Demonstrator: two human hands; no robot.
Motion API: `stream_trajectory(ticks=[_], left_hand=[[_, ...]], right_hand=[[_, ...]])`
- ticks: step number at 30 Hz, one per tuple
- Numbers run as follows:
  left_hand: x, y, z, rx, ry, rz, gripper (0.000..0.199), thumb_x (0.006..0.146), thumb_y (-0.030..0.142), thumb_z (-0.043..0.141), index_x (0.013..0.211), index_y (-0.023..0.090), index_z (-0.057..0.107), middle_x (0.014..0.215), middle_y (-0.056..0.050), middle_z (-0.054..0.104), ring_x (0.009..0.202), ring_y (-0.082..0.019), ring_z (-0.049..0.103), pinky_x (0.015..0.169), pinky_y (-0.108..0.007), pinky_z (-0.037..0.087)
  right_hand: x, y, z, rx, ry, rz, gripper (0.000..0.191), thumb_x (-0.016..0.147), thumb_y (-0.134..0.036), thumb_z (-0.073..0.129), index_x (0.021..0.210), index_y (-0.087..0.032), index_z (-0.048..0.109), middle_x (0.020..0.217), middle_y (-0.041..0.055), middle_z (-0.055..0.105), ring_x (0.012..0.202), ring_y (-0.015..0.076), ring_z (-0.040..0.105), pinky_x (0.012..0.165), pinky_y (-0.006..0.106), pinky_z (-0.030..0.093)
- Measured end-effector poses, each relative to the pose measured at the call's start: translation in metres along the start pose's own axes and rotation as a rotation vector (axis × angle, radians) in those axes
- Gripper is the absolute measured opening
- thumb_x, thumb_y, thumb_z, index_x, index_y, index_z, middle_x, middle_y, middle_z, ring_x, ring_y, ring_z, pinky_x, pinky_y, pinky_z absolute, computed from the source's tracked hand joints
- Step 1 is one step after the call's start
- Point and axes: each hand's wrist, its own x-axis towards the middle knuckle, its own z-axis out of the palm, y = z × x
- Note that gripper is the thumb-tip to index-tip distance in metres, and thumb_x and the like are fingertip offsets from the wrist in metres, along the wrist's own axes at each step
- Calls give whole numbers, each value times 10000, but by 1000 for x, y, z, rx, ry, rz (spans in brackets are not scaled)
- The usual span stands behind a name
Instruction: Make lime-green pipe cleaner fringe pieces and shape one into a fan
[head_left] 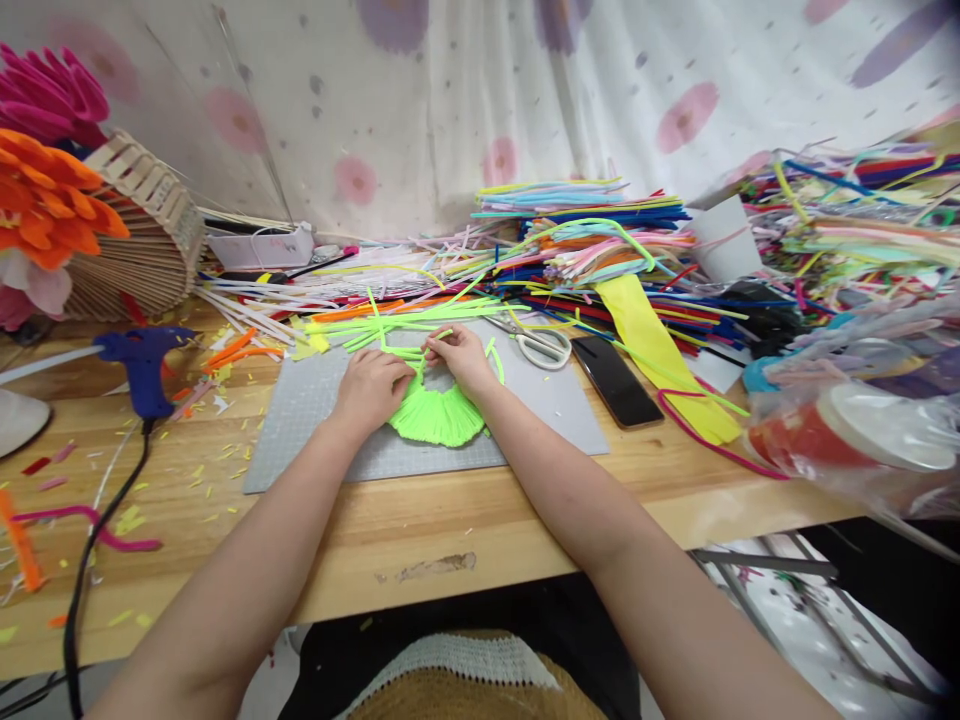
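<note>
A fan-shaped piece made of bright green fuzzy stems point(439, 418) lies on a grey cutting mat point(300, 440). At its upper left edge, my left hand point(373, 388) rests with bent fingers pressed together on the green stems. Just above the piece's open centre, my right hand point(459, 358) pinches a green stem between thumb and forefinger. One curved green stem end point(495, 360) sticks out to the right of my right hand. Loose green stems point(420, 318) lie across the mat's back edge.
Scissors point(541, 346) and a black phone point(616, 380) lie to the right, near a yellow strip point(667, 360). A blue glue gun point(146, 370) stands at left with its cord. Bundles of coloured stems point(592, 250) line the back. A bagged cup point(847, 430) is at right.
</note>
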Motion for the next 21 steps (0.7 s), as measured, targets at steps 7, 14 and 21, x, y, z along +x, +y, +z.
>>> stream_trajectory(ticks=[7,14,21], left_hand=[[0,3,-6,56,-43,25,195,759,229,476,774,224,670,842,-35,679,876,-216,563,867,-398,359],[3,-5,-2,33,17,-128,195,780,205,462,874,216,632,850,-48,669,868,-228,567,808,-389,376],[4,-21,-1,-34,8,-153,175,729,158,502,855,215,611,902,-43,645,906,-229,536,799,-370,387]], right_hand=[[-1,0,2,28,13,4,168,717,-134,586,822,-180,463,611,-59,596,500,42,546,517,166,488],[-4,-6,-3,-5,-181,39,226,697,-308,653,714,-160,483,644,-32,606,464,24,514,422,126,410],[-4,-3,-1,-92,-191,29,300,685,-406,649,717,-166,472,551,-61,545,370,8,397,326,118,270]])
